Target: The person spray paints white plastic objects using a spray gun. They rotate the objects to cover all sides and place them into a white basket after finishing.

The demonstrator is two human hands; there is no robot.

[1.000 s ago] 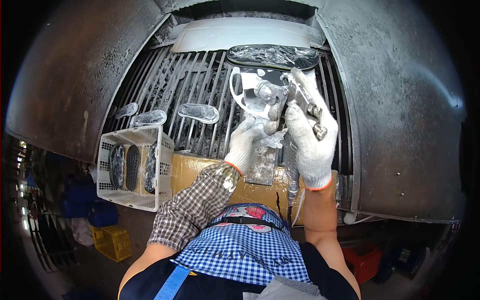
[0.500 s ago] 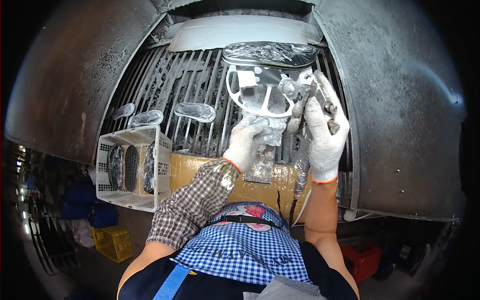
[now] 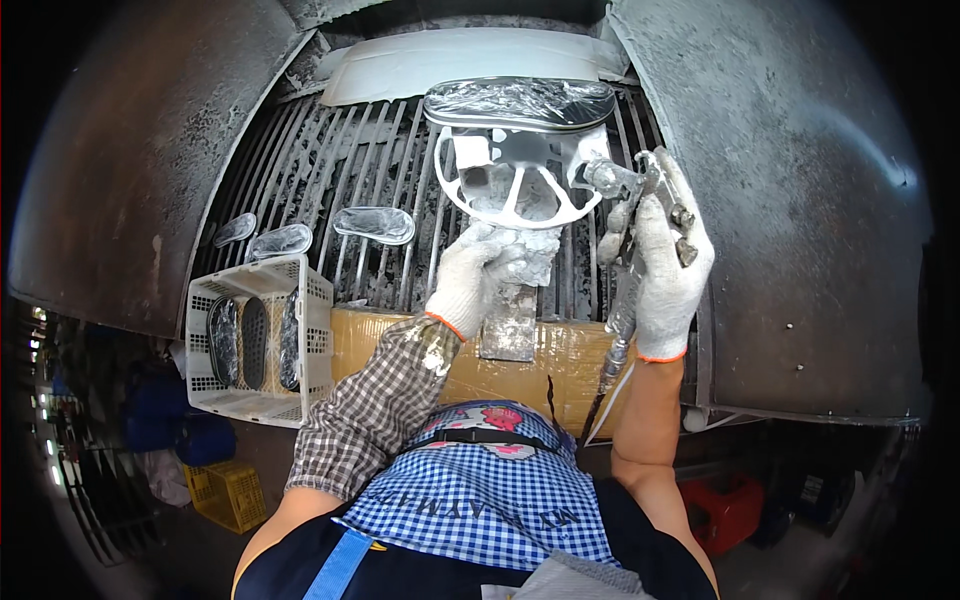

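Note:
My right hand (image 3: pixel 675 260), in a white knit glove, is closed around a spray gun (image 3: pixel 622 215) caked with grey residue, its nozzle facing the wheel. A wrapped hose (image 3: pixel 620 335) hangs below the gun. My left hand (image 3: pixel 462 275), also gloved, has its fingers curled at the near rim of a white spoked wheel (image 3: pixel 512 215). Behind the wheel's hub lies a long black sole-shaped piece (image 3: pixel 520 103) with clear film over it. Crusted pale material (image 3: pixel 530 258) covers the stand under the wheel, beside my left fingers.
Soot-grey metal bars (image 3: pixel 360 265) form the bench, between tall metal side panels (image 3: pixel 790 220). Several small oval pieces (image 3: pixel 374 225) lie at the left. A white crate (image 3: pixel 260 400) holds film-wrapped soles. A cardboard strip (image 3: pixel 400 345) runs along the front; a pale sheet (image 3: pixel 460 60) lies behind.
The wheel's spokes have turned to a different angle. My right hand and the spray gun have shifted slightly right, away from the wheel. The whole view has moved a little.

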